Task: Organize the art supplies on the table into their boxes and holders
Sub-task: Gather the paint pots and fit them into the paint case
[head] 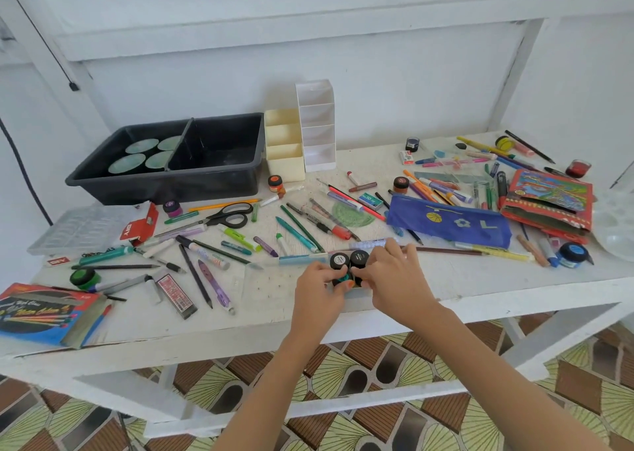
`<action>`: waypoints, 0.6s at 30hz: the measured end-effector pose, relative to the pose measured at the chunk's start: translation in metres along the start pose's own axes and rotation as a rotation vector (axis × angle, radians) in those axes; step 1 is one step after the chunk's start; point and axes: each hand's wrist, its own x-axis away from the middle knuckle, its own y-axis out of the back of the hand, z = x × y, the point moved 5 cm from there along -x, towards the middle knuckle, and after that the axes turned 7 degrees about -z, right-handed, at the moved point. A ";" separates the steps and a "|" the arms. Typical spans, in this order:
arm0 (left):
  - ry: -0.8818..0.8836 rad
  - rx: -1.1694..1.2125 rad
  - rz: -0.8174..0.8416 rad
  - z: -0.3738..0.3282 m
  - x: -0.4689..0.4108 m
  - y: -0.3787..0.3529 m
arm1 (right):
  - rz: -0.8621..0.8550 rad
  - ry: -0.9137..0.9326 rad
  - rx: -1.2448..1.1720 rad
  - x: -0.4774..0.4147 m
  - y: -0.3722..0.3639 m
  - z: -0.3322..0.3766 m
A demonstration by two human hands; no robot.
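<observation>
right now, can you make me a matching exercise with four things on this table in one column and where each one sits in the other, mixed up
Things:
1. scissors
2. blue pouch
3. black bin
4. paint pots

Places:
A. far back left
B. at the front, between the left hand and right hand
C. right of centre, beside the red box
D. just in front of the black bin

Pairs: 1-D; 2-C; 3-A; 4-B
</observation>
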 end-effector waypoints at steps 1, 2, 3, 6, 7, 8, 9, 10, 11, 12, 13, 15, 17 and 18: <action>-0.004 -0.006 0.013 0.000 0.000 0.000 | -0.052 -0.020 -0.021 0.003 -0.002 -0.003; -0.010 -0.019 0.030 0.001 0.000 -0.001 | -0.110 -0.027 -0.050 0.007 -0.004 -0.004; -0.020 -0.037 0.048 0.001 0.000 -0.002 | -0.160 -0.030 -0.087 0.012 -0.006 -0.005; -0.046 -0.066 0.086 0.000 -0.001 -0.001 | -0.247 -0.082 -0.210 0.020 -0.013 -0.006; -0.056 -0.077 0.092 -0.001 -0.001 0.000 | -0.257 -0.144 -0.283 0.021 -0.015 -0.008; -0.071 -0.096 0.089 -0.002 0.000 0.000 | -0.266 -0.215 -0.370 0.022 -0.017 -0.011; -0.092 -0.121 0.072 -0.003 0.001 0.002 | -0.264 -0.293 -0.476 0.024 -0.020 -0.014; -0.118 -0.146 0.042 -0.006 0.002 0.004 | -0.251 -0.368 -0.594 0.026 -0.022 -0.017; -0.158 -0.169 0.003 -0.011 0.003 0.007 | -0.250 -0.437 -0.706 0.027 -0.023 -0.019; -0.216 -0.182 -0.040 -0.017 0.002 0.009 | -0.262 -0.494 -0.795 0.029 -0.023 -0.020; -0.275 -0.182 -0.070 -0.024 0.000 0.009 | -0.280 -0.545 -0.856 0.030 -0.021 -0.022; -0.352 -0.129 -0.076 -0.036 -0.007 0.005 | -0.327 -0.635 -0.923 0.032 -0.017 -0.026; -0.368 -0.022 -0.036 -0.048 -0.012 -0.005 | -0.374 -0.714 -0.936 0.034 -0.014 -0.032; -0.368 0.033 -0.013 -0.054 -0.013 -0.012 | -0.399 -0.753 -0.929 0.037 -0.012 -0.037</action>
